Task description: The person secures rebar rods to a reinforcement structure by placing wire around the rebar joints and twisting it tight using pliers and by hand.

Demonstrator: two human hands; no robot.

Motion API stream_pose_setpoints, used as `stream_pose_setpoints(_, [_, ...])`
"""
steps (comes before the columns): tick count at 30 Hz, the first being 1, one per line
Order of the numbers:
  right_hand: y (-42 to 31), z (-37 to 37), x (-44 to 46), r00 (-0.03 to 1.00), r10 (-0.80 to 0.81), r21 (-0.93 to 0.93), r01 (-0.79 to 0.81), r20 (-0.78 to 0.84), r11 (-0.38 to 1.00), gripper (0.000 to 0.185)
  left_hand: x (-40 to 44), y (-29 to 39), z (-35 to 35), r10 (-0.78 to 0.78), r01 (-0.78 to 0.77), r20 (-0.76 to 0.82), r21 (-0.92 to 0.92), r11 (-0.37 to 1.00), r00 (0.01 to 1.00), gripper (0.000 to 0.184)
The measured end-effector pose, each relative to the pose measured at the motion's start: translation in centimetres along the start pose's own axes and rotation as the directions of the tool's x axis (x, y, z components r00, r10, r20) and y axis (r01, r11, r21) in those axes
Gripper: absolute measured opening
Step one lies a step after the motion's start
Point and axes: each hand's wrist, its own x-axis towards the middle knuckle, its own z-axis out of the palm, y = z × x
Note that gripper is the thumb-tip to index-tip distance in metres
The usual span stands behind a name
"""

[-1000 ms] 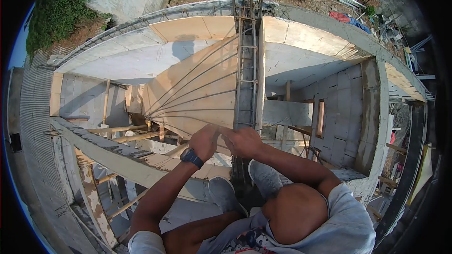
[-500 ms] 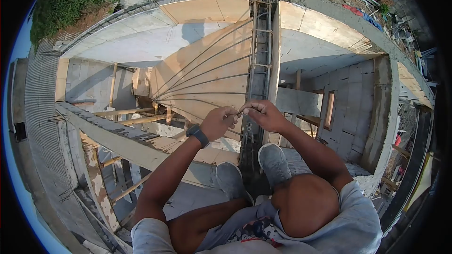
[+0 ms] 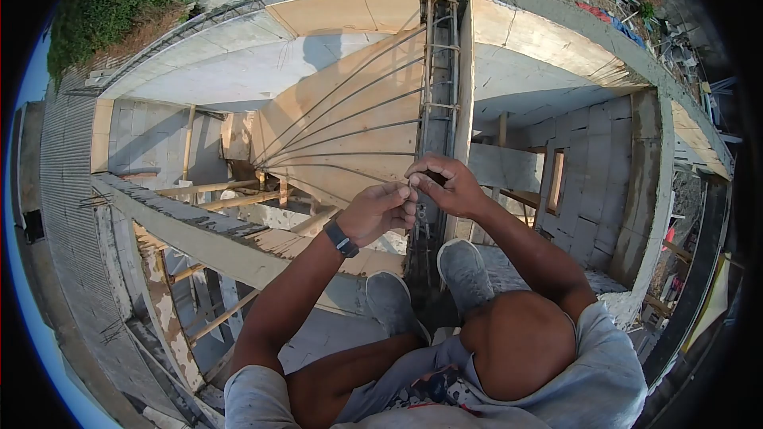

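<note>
My left hand (image 3: pixel 380 210), with a dark watch (image 3: pixel 341 238) on its wrist, is closed with thumb and fingers pinched together. Its fingertips meet those of my right hand (image 3: pixel 447 185), which is also closed in a pinch. Whatever lies between the fingertips is too small to make out. Both hands are held over the near part of a steel rebar cage (image 3: pixel 442 103) that runs away from me inside a narrow beam form. Left of it, several thin steel bars (image 3: pixel 350 129) fan out over a plywood panel (image 3: pixel 334 103).
My shoes (image 3: pixel 463 270) rest at the near end of the beam form. Deep openings lie on both sides, with wooden props (image 3: pixel 238 202) down on the left. A concrete beam (image 3: pixel 183 218) crosses on the left, and block walls (image 3: pixel 588 151) stand on the right.
My hands have come closer together, so their fingertips now touch. The left hand has shifted slightly right and down, and the right hand has turned a little. The view has moved slightly.
</note>
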Motion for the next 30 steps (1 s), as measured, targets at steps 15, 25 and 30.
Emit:
stream_pose_setpoints(15, [1.3, 3.6, -0.6, 0.907, 0.349, 0.343, -0.258, -0.235, 0.903, 0.016, 0.5, -1.1, 0.8, 0.417, -0.187, -0.268, 0.602, 0.776, 0.868, 0.016])
stream_pose_setpoints(25, [-2.5, 1.6, 0.7, 0.981, 0.188, 0.472, -0.147, -0.041, 0.869, 0.016, -0.9, -0.3, 1.0, 0.173, -0.150, 0.100, -0.202, 0.968, 0.980, 0.032])
stream_pose_setpoints(30, [-2.5, 1.3, 0.9, 0.982, 0.146, 0.407, -0.087, -0.117, 0.909, 0.020, -1.1, -0.1, 2.0, 0.156, -0.122, 0.151, -0.212, 0.970, 0.976, 0.032])
